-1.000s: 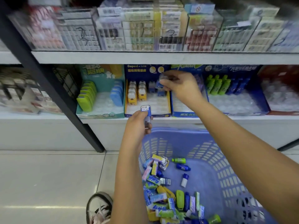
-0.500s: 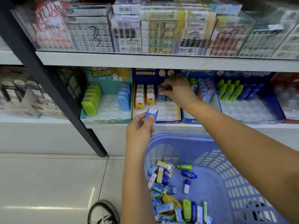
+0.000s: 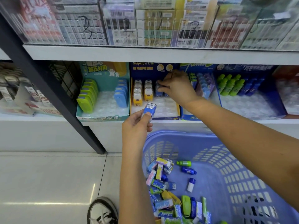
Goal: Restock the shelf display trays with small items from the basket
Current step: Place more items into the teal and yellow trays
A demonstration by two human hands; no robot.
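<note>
Head view shows my right hand [image 3: 177,88] reaching into the navy cardboard display tray with yellow edging [image 3: 166,118], its fingertips pinching a small blue capped item [image 3: 159,92] in the back rows, just right of two columns of yellow bear-shaped items [image 3: 137,94]. My left hand [image 3: 135,125] hovers nearer me, in front of the tray's lip, thumb and fingers clamped round a second small blue item with a white barcode sticker [image 3: 149,109]. Below both hands sits the lilac slotted plastic basket [image 3: 210,152], with plenty of loose stock in it. I'd seat the pinched piece upright in its clear blister pocket and let go only once it stands. The left-hand piece can then go into the next free pocket toward me.
</note>
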